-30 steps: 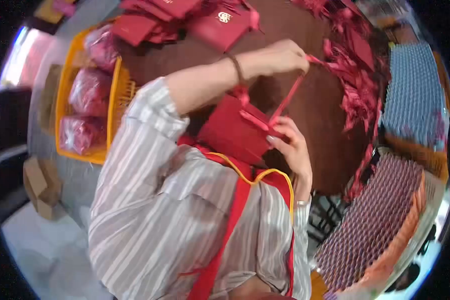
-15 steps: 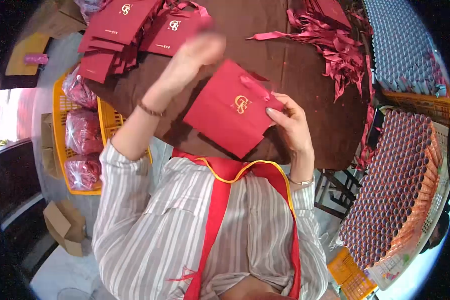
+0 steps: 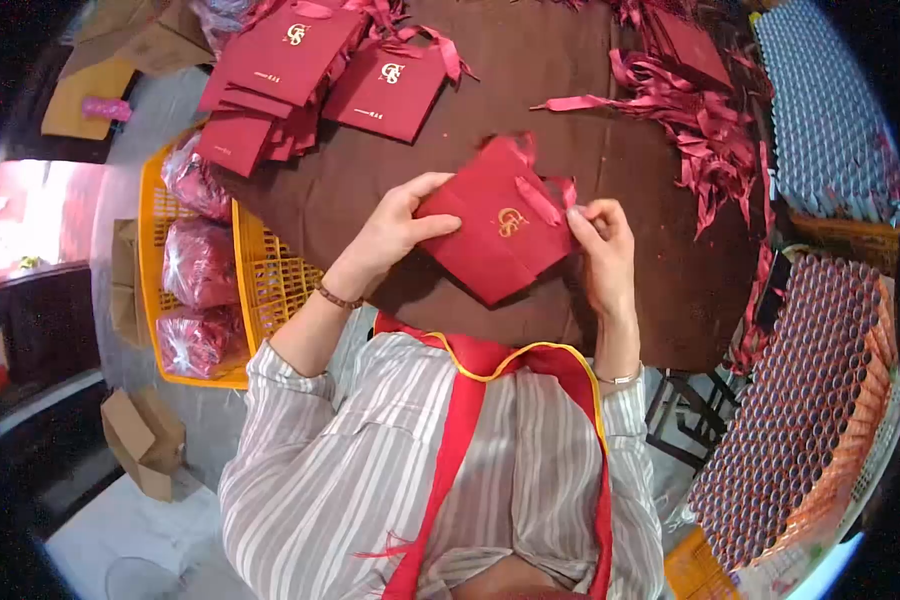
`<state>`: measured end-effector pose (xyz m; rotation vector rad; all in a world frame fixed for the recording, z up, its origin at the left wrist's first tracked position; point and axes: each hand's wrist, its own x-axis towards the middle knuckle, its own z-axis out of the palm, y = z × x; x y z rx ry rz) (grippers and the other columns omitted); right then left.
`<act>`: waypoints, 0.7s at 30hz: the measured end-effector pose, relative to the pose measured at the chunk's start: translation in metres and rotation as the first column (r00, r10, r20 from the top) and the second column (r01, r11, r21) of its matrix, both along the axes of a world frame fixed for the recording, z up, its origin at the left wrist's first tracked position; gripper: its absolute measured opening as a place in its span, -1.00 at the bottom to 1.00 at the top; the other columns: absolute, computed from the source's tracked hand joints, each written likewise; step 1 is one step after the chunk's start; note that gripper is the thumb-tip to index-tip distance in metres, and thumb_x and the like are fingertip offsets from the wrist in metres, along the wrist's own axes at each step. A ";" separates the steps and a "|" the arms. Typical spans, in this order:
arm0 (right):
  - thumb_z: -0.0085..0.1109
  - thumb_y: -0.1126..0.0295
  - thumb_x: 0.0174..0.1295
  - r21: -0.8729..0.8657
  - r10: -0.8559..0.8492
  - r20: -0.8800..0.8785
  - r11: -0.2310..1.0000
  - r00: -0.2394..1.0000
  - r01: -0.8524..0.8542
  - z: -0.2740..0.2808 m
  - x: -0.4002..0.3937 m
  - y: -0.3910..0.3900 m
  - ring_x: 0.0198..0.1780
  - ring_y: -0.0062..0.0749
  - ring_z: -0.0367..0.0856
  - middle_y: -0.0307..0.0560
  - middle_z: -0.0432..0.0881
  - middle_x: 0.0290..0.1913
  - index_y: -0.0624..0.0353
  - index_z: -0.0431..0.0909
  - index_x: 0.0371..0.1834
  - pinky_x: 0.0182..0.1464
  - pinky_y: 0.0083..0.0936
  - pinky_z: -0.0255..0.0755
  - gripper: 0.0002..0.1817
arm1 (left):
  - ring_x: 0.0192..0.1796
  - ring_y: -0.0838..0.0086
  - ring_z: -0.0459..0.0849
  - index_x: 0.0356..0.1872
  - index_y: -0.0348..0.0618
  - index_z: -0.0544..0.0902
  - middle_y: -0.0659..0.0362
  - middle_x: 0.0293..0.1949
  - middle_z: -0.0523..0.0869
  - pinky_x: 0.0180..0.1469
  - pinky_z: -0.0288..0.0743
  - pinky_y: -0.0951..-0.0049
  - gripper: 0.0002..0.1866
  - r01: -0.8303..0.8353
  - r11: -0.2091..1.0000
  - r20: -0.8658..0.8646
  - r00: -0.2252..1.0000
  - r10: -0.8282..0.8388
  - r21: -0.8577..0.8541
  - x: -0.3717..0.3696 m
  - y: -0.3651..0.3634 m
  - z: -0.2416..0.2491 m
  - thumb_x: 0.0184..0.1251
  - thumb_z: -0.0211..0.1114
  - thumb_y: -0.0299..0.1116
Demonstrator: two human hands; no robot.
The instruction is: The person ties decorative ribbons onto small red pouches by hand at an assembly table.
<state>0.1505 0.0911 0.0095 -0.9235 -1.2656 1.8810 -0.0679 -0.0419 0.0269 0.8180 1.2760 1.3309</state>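
Note:
A dark red paper gift bag (image 3: 480, 240) with a gold letter logo is held tilted over the table in front of me. My left hand (image 3: 402, 225) grips its left edge, thumb across the front and fingers behind. At the right corner, my right hand (image 3: 602, 235) pinches the bag close to its ribbon handle (image 3: 540, 198); the fingertips partly hide what they hold there. A loop of ribbon stands up at the bag's far edge. Beyond my left hand lie a finished-looking bag (image 3: 388, 95) with a ribbon handle and a pile of similar bags (image 3: 285, 60).
Loose red ribbons (image 3: 705, 130) lie in a heap at the table's (image 3: 530, 60) right side. Yellow crates (image 3: 270, 275) with plastic-wrapped red bundles (image 3: 200, 262) stand on the left. To the right are trays of tightly packed small tubes (image 3: 790, 390). A cardboard box (image 3: 148, 440) sits on the floor.
My left hand has come down from beside the bag pile and closed on the bag's left edge. The bag has turned slightly in my hands. The whole view has shifted a little.

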 end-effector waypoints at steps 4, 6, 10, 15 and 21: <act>0.13 0.60 0.20 0.025 -0.008 -0.105 1.000 0.994 0.011 -0.001 -0.002 -0.001 -0.21 -0.65 0.49 -0.25 0.52 -0.25 0.12 0.37 -0.22 -0.07 -0.70 0.38 -0.82 | 0.00 0.56 0.55 0.09 -0.29 0.45 0.21 -0.03 0.59 0.11 0.38 0.52 -0.55 -0.021 0.999 0.040 0.999 0.023 -0.032 0.001 0.001 -0.002 0.14 0.29 -0.51; 0.12 0.60 0.21 -0.011 -0.027 -0.137 1.000 0.990 0.026 -0.003 -0.001 0.001 -0.21 -0.65 0.50 -0.24 0.53 -0.25 0.11 0.36 -0.22 -0.09 -0.70 0.39 -0.82 | 0.00 0.56 0.55 0.09 -0.29 0.44 0.20 -0.03 0.59 0.11 0.38 0.51 -0.54 -0.016 0.998 0.062 0.998 0.020 -0.065 0.001 0.002 -0.002 0.14 0.30 -0.49; 0.12 0.59 0.21 -0.134 -0.067 -0.218 0.990 0.974 0.038 0.002 -0.002 0.003 -0.22 -0.64 0.51 -0.23 0.53 -0.26 0.11 0.35 -0.24 -0.11 -0.68 0.41 -0.83 | 0.00 0.55 0.55 0.10 -0.30 0.43 0.17 -0.02 0.59 0.13 0.37 0.50 -0.52 0.032 0.998 0.140 0.990 -0.025 -0.048 -0.001 0.000 -0.001 0.13 0.32 -0.44; 0.07 0.36 0.30 -0.184 -0.066 -0.162 0.982 0.985 0.035 0.002 -0.003 0.005 -0.22 -0.65 0.51 -0.29 0.54 -0.26 0.16 0.44 -0.17 -0.09 -0.65 0.37 -0.87 | 0.00 0.60 0.52 0.10 -0.34 0.44 0.20 -0.03 0.59 0.11 0.37 0.54 -0.55 0.017 0.999 0.131 0.991 -0.011 -0.046 -0.002 0.000 -0.011 0.18 0.28 -0.44; 0.12 0.38 0.26 -0.169 0.045 0.040 0.985 0.998 -0.038 -0.006 0.000 0.012 -0.19 -0.66 0.52 -0.27 0.57 -0.23 0.17 0.46 -0.16 -0.09 -0.67 0.37 -0.84 | -0.02 0.60 0.53 0.09 -0.33 0.44 0.21 -0.04 0.59 0.10 0.37 0.55 -0.58 0.052 0.996 0.119 0.992 -0.043 -0.077 0.005 0.002 -0.012 0.21 0.26 -0.44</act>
